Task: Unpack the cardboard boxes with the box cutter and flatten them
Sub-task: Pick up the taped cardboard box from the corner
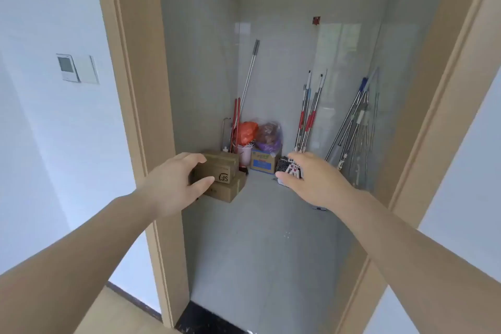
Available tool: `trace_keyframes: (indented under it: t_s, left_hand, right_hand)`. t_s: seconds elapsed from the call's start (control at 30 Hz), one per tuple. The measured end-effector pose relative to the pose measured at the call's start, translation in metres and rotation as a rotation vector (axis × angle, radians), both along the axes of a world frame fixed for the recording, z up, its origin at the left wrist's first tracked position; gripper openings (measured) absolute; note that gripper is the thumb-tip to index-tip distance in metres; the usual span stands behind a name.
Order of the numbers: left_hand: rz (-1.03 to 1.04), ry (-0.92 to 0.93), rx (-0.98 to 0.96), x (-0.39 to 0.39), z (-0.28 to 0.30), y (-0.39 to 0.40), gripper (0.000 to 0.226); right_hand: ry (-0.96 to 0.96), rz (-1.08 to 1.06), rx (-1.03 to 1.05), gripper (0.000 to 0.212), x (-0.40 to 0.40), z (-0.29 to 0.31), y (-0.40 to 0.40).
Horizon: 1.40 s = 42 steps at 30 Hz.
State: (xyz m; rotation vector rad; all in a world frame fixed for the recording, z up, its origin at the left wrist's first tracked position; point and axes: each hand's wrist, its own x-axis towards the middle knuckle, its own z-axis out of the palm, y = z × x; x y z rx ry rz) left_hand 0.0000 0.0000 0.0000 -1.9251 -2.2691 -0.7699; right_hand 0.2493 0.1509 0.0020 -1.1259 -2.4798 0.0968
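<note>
A: Where are the boxes?
B: Two brown cardboard boxes (221,171) stacked on the closet floor (260,225), left side, by the door frame (146,116).
A: The hands?
B: Left hand (176,184) reaches toward the top box, fingers spread, holding nothing. Right hand (311,182) stretched forward, fingers loose, holding nothing.
A: Behind them?
B: Mops (309,116) against the back wall; a blue box (263,163) beside a pink bucket (244,154).

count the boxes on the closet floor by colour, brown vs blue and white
brown cardboard boxes: 2, stacked, the upper box on the lower box
blue and white box: 1, behind them beside the pink bucket
total: 3
Neither the left hand nor the right hand holds one.
</note>
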Motion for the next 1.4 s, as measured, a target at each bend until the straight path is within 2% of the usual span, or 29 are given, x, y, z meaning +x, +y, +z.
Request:
trace_keyframes:
  t_s: [0.13, 0.53, 0.77, 0.97, 1.2, 1.4]
  left_hand:
    - [0.039, -0.029, -0.045, -0.003, -0.015, 0.063, 0.050]
    - [-0.008, -0.104, -0.102, -0.074, -0.090, 0.233, 0.051]
    - [-0.101, -0.185, -0.168, -0.156, -0.142, 0.344, 0.050]
    - [-0.131, -0.274, -0.323, -0.198, -0.191, 0.421, 0.048]
    - [-0.183, -0.302, -0.413, -0.213, -0.241, 0.526, 0.051]
    - [-0.130, -0.364, -0.388, -0.209, -0.273, 0.641, 0.050]
  right_hand:
    - [-0.013, 0.037, -0.052, 0.061, -0.015, -0.008, 0.067]
    - [-0.040, 0.017, -0.104, 0.071, -0.085, -0.067, 0.230]
    - [-0.060, -0.121, -0.253, 0.064, -0.135, -0.122, 0.317]
    - [-0.123, -0.281, -0.417, 0.065, -0.142, -0.173, 0.373]
    - [-0.137, -0.335, -0.489, 0.064, -0.140, -0.211, 0.457]
    - [-0.137, -0.258, -0.480, 0.064, -0.153, -0.238, 0.589]
